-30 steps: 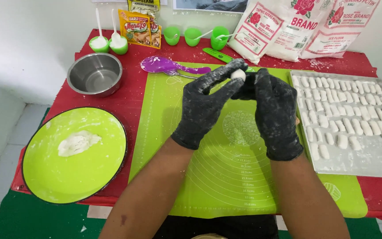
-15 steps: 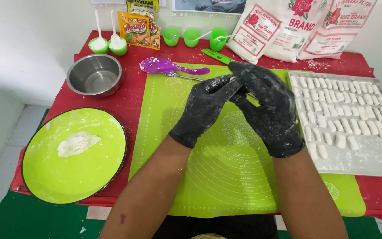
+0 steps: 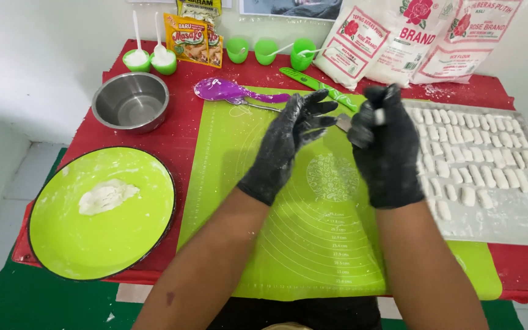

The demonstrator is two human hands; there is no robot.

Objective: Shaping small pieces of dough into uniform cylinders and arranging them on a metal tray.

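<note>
Both my hands wear black gloves dusted with flour and hover over a green silicone mat point(image 3: 313, 244). My left hand point(image 3: 288, 143) is open, fingers spread, with nothing in it. My right hand point(image 3: 386, 150) is curled around a small white dough piece point(image 3: 379, 116) pinched at its fingertips. To the right lies a grey tray point(image 3: 520, 220) covered with several rows of small white dough pieces point(image 3: 472, 159). A round green plate point(image 3: 102, 214) at the left carries a lump of white dough point(image 3: 106, 197).
A steel bowl point(image 3: 131, 101) and a purple spoon point(image 3: 227, 91) lie behind the mat on the red tablecloth point(image 3: 178, 140). Green cups point(image 3: 267, 50), seasoning packets point(image 3: 190, 38), a green knife point(image 3: 316, 85) and flour bags point(image 3: 398, 40) line the back edge by the wall.
My hands were pressed together rolling the dough. They have now parted: the left hand opened and the right hand moved rightward keeping the dough piece.
</note>
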